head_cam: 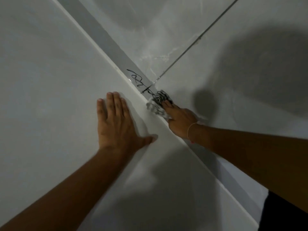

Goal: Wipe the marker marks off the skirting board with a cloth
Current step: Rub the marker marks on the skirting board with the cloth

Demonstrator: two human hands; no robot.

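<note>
One view is given, from the head camera, looking steeply down along a wall. The left hand (116,119) is laid flat against the white wall (41,64), fingers spread and holding nothing, as a brace. The right hand (180,120) is pressed on a crumpled cloth (158,102), white with dark stripes, which is held against the skirting board (108,42); a thin bracelet (191,129) is worn at that wrist. The marker marks (140,80), a black scribble, are seen on the grey face of the board just beyond the cloth, towards the far left, and the near end of the scribble is touched by the cloth's edge. A grout line (191,47) in the floor tiles (233,97) meets the board close to the marks.

Most of the scribble appears unwiped, so the task is judged to be at an early stage. For a good stroke, firm pressure should be kept through the fingertips, the cloth pushed along the board over the whole scribble, and a clean part of it turned to the surface so that ink is not smeared.
</note>
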